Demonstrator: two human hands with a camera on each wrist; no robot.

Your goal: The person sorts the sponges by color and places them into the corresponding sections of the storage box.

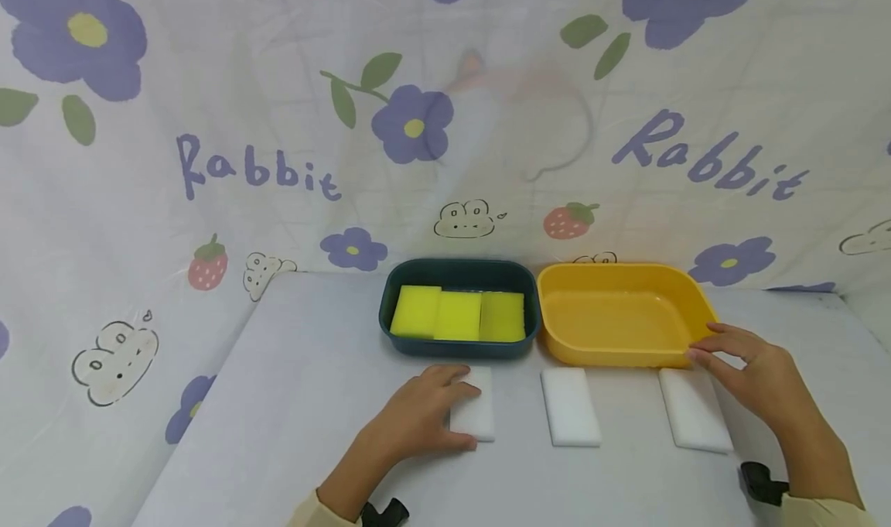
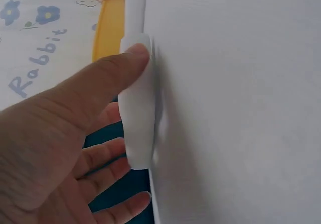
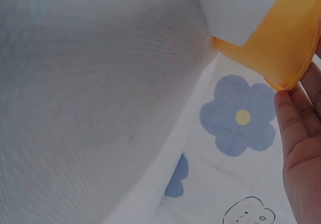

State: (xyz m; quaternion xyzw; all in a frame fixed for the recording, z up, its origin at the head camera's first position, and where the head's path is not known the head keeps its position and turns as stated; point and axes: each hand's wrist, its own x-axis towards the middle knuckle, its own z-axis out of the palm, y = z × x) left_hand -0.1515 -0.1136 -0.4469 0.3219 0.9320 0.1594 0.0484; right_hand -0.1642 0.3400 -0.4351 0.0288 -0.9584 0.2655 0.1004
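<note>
In the head view, three white sponge-like blocks lie flat in a row on the table. My left hand (image 1: 431,411) is at the left white block (image 1: 483,411), fingers spread loosely near its far end and thumb by its near end. The left wrist view shows the thumb (image 2: 115,76) across this block (image 2: 138,128); firm contact is unclear. My right hand (image 1: 759,372) pinches the right front corner of the yellow tray (image 1: 619,357) between thumb and fingers. The right wrist view shows fingers (image 3: 291,118) against the tray's rim (image 3: 283,86).
A dark green tray (image 1: 459,349) with three yellow sponges (image 1: 458,316) stands left of the yellow tray. The middle white block (image 1: 571,407) and right white block (image 1: 696,415) lie before the yellow tray. A printed cloth (image 1: 418,47) hangs behind the table.
</note>
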